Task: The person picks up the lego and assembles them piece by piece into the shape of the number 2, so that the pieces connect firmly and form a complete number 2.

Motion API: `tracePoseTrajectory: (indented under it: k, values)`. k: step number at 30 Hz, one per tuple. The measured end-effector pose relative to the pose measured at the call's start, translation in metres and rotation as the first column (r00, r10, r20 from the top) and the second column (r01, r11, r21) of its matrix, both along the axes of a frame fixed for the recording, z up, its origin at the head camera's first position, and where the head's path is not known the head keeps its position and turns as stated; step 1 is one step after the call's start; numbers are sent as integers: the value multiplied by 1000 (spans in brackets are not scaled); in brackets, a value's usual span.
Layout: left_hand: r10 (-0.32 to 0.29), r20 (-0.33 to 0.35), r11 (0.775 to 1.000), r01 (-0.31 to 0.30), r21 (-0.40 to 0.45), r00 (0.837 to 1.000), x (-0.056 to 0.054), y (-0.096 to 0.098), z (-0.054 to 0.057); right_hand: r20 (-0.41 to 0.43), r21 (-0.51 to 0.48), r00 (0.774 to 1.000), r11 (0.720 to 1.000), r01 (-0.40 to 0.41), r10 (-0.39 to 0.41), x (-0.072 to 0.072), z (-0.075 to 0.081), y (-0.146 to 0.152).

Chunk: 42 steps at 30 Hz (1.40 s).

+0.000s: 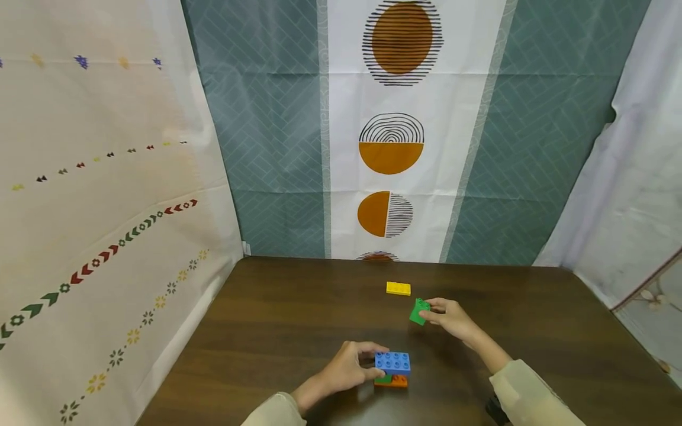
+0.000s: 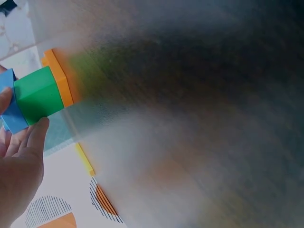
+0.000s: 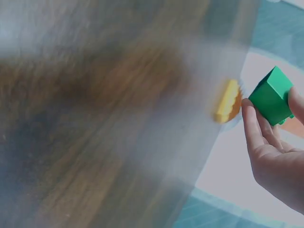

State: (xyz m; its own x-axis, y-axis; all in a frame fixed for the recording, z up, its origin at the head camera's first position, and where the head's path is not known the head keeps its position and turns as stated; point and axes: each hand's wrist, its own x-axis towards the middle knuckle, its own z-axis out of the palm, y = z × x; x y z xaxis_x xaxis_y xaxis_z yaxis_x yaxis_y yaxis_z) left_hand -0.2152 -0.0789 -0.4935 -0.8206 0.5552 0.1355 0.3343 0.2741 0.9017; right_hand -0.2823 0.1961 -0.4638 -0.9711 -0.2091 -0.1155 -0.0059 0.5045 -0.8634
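Head view: the right hand [image 1: 452, 318] pinches a green block [image 1: 418, 315]. It's beyond and right of the blue block [image 1: 393, 362] (long side crosswise) that the left hand [image 1: 348, 368] grips.

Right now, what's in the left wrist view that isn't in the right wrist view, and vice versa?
Only the left wrist view shows the left hand holding the blue brick, plus the middle green brick between it and the orange brick.

Only the right wrist view shows the right hand holding a separate green brick.

Both show the yellow brick, the blurred tabletop and the printed cloth.
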Motion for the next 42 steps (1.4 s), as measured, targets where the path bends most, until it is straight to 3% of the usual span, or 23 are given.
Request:
tracePoseTrajectory:
  k: [5, 11, 21, 29, 35, 42]
  values:
    - [2, 14, 1000, -2, 15, 1000, 0, 1, 1, 4, -50, 999, 998, -41, 42, 14, 14, -6]
    - [8, 31, 1000, -8, 22, 1000, -1, 1, 0, -34, -98, 987, 982, -160, 158, 31, 25, -12]
    - [6, 34, 1000, -6, 15, 999, -2, 1, 0, -95, -44, 959, 961, -272, 267, 55, 34, -20]
    - [-5, 45, 999, 3, 36, 999, -2, -1, -1, -71, -38, 914, 914, -404, 400, 63, 33, -25]
    - [-4, 43, 999, 3, 38, 999, -2, 0, -2, -60, -69, 909, 906, -417, 413, 65, 32, -26]
    - [-7, 48, 999, 5, 48, 999, -2, 0, -2, -130, 26, 904, 912, -409, 408, 67, 28, -28]
